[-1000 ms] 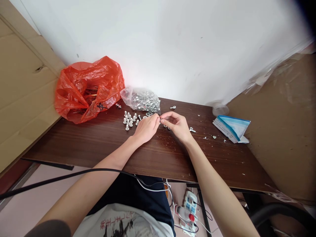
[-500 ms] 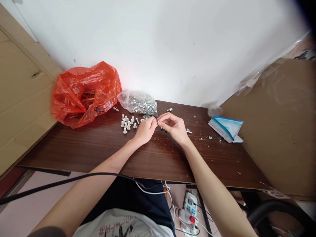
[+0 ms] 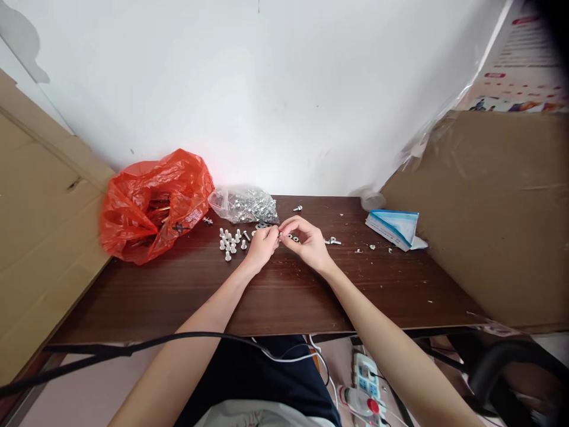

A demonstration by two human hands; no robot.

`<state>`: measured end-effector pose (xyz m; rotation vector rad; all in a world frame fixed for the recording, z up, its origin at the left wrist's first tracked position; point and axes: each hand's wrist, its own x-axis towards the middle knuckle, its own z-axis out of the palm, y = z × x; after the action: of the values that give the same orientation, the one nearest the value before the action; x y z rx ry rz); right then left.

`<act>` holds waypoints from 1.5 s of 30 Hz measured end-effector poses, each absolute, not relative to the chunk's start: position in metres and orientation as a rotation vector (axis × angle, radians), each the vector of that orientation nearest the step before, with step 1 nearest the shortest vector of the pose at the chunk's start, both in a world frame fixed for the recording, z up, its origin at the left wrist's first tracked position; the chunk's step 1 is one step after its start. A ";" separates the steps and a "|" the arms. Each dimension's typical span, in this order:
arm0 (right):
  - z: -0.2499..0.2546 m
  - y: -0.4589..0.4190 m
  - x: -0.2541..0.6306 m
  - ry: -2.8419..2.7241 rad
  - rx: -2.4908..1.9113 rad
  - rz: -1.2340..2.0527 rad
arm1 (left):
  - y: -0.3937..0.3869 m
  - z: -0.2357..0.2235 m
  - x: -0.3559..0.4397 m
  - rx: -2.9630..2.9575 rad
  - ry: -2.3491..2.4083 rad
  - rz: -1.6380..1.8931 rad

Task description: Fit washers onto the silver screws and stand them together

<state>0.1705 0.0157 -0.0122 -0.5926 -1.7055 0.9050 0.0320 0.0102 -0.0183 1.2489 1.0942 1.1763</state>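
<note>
While two hands [image 3: 262, 249] [image 3: 312, 246] pinch one part [image 3: 280, 235], one red bag [image 3: 191, 184], one clear bag [image 3: 226, 203] beyond.

No wording can be read: blurred print is seen on the packet [image 3: 393, 228] and panel [image 3: 515, 71] right of the right grip [image 3: 312, 246], a black mark [image 3: 178, 228] on the red bag [image 3: 191, 185] leftward.

Small piece [image 3: 280, 235] pinched, mostly hidden.

Under soft light, a white wall [image 3: 284, 118] flecked with dark specks [image 3: 132, 152] rises behind a dark wood-grain table [image 3: 169, 296]. A tan cardboard panel [image 3: 40, 219] stands at left, a brown cardboard panel [image 3: 498, 219] at right; pale pink floor [image 3: 66, 397] shows below.
</note>
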 end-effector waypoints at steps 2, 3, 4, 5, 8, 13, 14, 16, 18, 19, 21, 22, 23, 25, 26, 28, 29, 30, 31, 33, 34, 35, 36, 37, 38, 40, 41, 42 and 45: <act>-0.013 0.014 0.168 -1.710 -0.601 0.861 | 0.010 -0.017 0.032 1.195 1.077 1.183; -0.014 0.013 0.166 -1.707 -0.603 0.855 | 0.009 -0.017 0.031 1.181 1.071 1.192; -0.015 0.013 0.165 -1.702 -0.606 0.856 | 0.009 -0.017 0.031 1.172 1.064 1.202; -0.017 0.013 0.163 -1.696 -0.613 0.860 | 0.009 -0.018 0.031 1.164 1.057 1.212; -0.023 0.013 0.157 -1.671 -0.678 0.871 | 0.008 -0.020 0.031 1.140 1.050 1.232; -0.025 0.014 0.151 -1.621 -0.832 0.863 | 0.009 -0.018 0.032 1.116 1.069 1.255; -0.024 0.013 0.151 -1.632 -0.876 0.845 | 0.010 -0.018 0.032 1.115 1.072 1.260; -0.019 0.012 0.153 -1.691 -0.974 0.801 | 0.011 -0.018 0.032 1.116 1.079 1.267; -0.014 0.010 0.156 -1.772 -1.046 0.744 | 0.012 -0.019 0.032 1.133 1.085 1.271; -0.012 0.009 0.157 -1.799 -1.055 0.704 | 0.012 -0.021 0.032 1.147 1.086 1.274; -0.008 0.006 0.160 -1.836 -1.035 0.634 | 0.013 -0.024 0.032 1.180 1.092 1.288; -0.006 0.005 0.161 -1.848 -1.018 0.605 | 0.013 -0.027 0.032 1.197 1.100 1.298; -0.006 0.004 0.161 -1.857 -1.004 0.583 | 0.013 -0.029 0.032 1.212 1.111 1.307; -0.005 0.002 0.162 -1.871 -0.982 0.572 | 0.013 -0.034 0.032 1.241 1.136 1.321; -0.005 0.002 0.162 -1.872 -0.976 0.586 | 0.013 -0.036 0.032 1.255 1.146 1.328; -0.007 0.002 0.161 -1.858 -0.970 0.640 | 0.013 -0.038 0.032 1.282 1.147 1.344; -0.008 0.002 0.160 -1.842 -0.972 0.673 | 0.013 -0.038 0.031 1.293 1.143 1.350; -0.009 0.002 0.159 -1.821 -0.976 0.701 | 0.012 -0.038 0.031 1.303 1.138 1.351; -0.010 0.002 0.159 -1.800 -0.982 0.724 | 0.012 -0.038 0.031 1.312 1.138 1.347; -0.012 0.000 0.160 -1.775 -0.997 0.751 | 0.010 -0.037 0.030 1.336 1.137 1.310; -0.011 -0.001 0.160 -1.780 -0.999 0.760 | 0.010 -0.036 0.029 1.350 1.142 1.290; -0.011 -0.002 0.162 -1.789 -1.005 0.756 | 0.009 -0.036 0.029 1.370 1.134 1.264; -0.009 -0.003 0.164 -1.805 -1.004 0.751 | 0.008 -0.035 0.029 1.384 1.120 1.252; -0.007 -0.004 0.166 -1.831 -1.001 0.740 | 0.007 -0.034 0.030 1.385 1.108 1.243; -0.004 -0.005 0.168 -1.878 -0.997 0.714 | 0.007 -0.033 0.031 1.362 1.098 1.239; 0.002 -0.006 0.172 -1.969 -0.973 0.627 | 0.006 -0.031 0.032 1.279 1.053 1.201; 0.005 -0.006 0.173 -2.005 -0.948 0.588 | 0.005 -0.029 0.033 1.221 1.035 1.179; 0.008 -0.007 0.173 -2.028 -0.928 0.556 | 0.005 -0.027 0.033 1.160 1.026 1.159; 0.010 -0.010 0.170 -2.036 -0.943 0.537 | 0.003 -0.022 0.033 1.097 1.021 1.132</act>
<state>0.1703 -0.0097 0.0104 -0.9428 -2.0364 0.5371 0.0327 0.0030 -0.0220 1.0973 1.0214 1.1322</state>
